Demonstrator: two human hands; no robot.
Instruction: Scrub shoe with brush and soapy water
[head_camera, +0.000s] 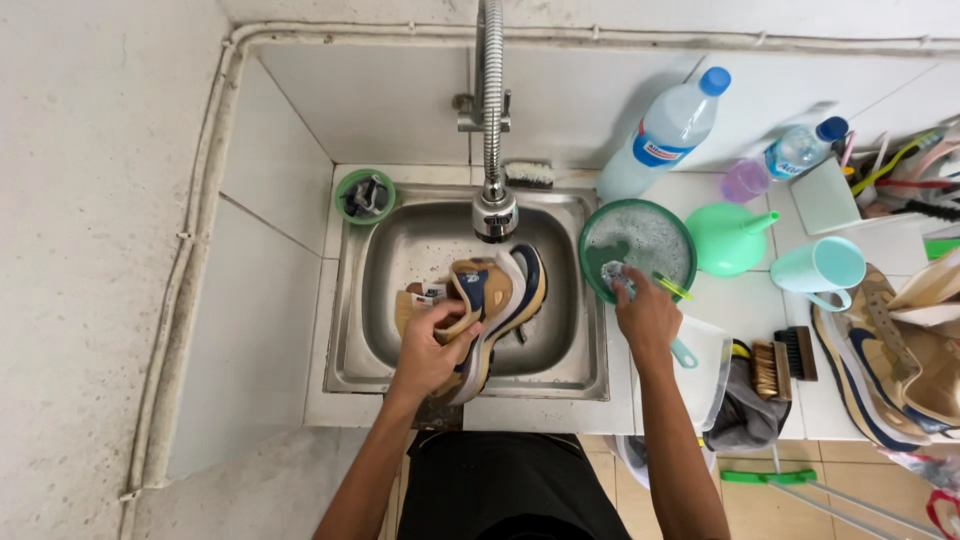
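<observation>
The biggest risk sits in the steel sink (400, 300): the left hand (428, 352) holds a tan and navy sneaker (495, 300) by its heel collar, grip closed around the soft edge, with the shoe tilted on its side over the basin just below the tap head (494, 215). A wet collar could slide through that hold and the shoe would drop into the basin, where scraps of what look like tags or insoles already lie. Next, the green basin (640, 245) on the desk beside the sink holds soapy, foamy water; the right hand (648, 312) dips a brush with a yellow-green handle (672, 288) into it, fingers wrapped around the tool, and a hard push on the rim could tip suds over the tiles. Behind it a large clear bottle with a blue cap (670, 135) leans against the wall, its contents unclear. A mint mug (822, 268) lies on its side, apparently holding nothing. The small green cup (364, 195) at the sink corner holds dark bits I cannot identify.
</observation>
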